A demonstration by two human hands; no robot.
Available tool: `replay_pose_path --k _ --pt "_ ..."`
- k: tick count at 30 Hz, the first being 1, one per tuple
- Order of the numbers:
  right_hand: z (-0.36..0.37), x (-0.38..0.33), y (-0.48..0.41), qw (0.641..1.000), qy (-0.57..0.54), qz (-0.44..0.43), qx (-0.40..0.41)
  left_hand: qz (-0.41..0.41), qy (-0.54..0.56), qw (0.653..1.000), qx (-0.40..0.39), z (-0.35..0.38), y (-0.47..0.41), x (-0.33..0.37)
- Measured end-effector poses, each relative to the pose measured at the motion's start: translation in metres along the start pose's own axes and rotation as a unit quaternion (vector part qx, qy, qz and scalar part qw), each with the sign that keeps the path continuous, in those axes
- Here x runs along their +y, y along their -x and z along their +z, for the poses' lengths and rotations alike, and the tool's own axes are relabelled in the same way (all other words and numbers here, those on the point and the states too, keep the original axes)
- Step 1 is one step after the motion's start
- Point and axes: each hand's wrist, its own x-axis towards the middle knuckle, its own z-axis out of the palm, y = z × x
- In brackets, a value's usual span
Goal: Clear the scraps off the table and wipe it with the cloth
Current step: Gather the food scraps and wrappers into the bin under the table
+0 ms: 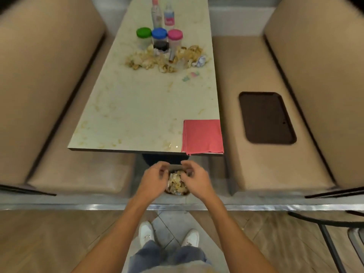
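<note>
Scraps (177, 183) between left hand (154, 179) and right hand (198, 179)

Probably a diner: booth seats (262, 134) flank a table (137, 107).

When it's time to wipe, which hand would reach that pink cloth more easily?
The right hand, probably. The pink cloth lies on the near right corner of the table, just ahead of that hand; the left hand would have to cross over the bin.

Bare forearms (126, 223), faded blue-grey jeans (157, 255), white shoes (146, 232) with a small front ornament
</note>
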Motion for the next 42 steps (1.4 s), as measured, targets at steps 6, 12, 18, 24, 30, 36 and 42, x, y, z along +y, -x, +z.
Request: replay_pose_path --k 6,12,18,24,30,36,42 --pt "-0.045 -0.066 0.000 0.996 -0.036 -0.082 0.020 0.044 0.046 0.996 0.064 -0.046 -0.001 0.059" --pt "-0.076 -0.122 -0.021 0.989 -0.036 -0.140 0.036 0.066 0.086 0.988 0.110 -0.084 -0.020 0.104" --pt "-0.087 -0.161 -0.054 0.984 -0.032 -0.168 0.054 0.074 0.106 0.982 0.134 -0.113 -0.053 0.125" --pt "-0.085 -0.187 -0.117 0.983 -0.017 -0.171 0.064 0.074 0.126 0.979 0.144 -0.140 -0.112 0.132" --pt "-0.078 -0.211 -0.206 0.986 0.005 -0.149 0.067 0.054 0.152 0.977 0.137 -0.164 -0.198 0.129" --pt "-0.070 -0.245 -0.303 0.991 0.036 -0.102 0.083 0.031 0.176 0.979 0.102 -0.195 -0.292 0.133" --pt "-0.066 -0.266 -0.389 0.990 0.094 -0.039 0.097 0.000 0.189 0.981 0.053 -0.217 -0.358 0.133"
